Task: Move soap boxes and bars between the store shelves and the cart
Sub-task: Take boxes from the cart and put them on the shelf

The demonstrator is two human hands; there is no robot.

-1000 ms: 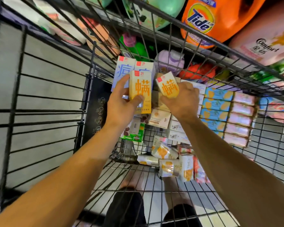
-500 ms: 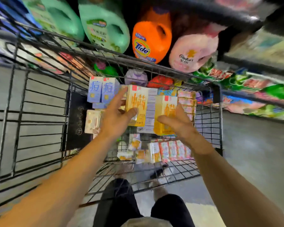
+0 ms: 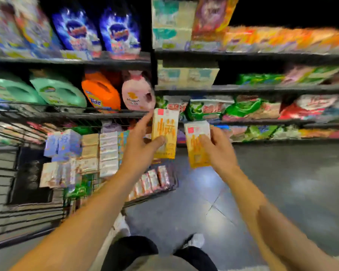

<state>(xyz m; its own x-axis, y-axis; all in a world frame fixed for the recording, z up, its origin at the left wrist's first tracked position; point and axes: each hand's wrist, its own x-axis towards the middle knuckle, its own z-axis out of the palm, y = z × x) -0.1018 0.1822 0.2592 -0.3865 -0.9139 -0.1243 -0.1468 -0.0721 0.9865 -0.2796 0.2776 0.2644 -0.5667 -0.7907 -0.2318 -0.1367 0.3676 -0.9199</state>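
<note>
Soap boxes, two of them, both yellow-and-white with a red square near the top corner, one per hand and both up in the air between the cart and the shelves. Left hand [image 3: 140, 144] has its grip wrapped round the left soap box [image 3: 165, 133], thumb across the front, fingers behind, box upright. Right hand [image 3: 218, 148] grips the right soap box [image 3: 197, 145] from its right side, fingers curled over the front, box tilted a bit and sitting slightly lower. The two boxes are just beside each other, not touching. Down-left, the wire cart [image 3: 18, 216] holds stacks of more soap boxes and wrapped bars, too smeared to count. Behind it, a shelf with two green jugs [image 3: 57, 90], one orange detergent jug [image 3: 102, 92] and one pink bottle [image 3: 137, 90]; two blue bags [image 3: 98, 30] sit one shelf up. The store shelves [image 3: 262, 88] to the right carry blurry green and red packs. Grey tiled floor [image 3: 282, 182] is open on the right of the cart, with the person's two shoes at the bottom.
</note>
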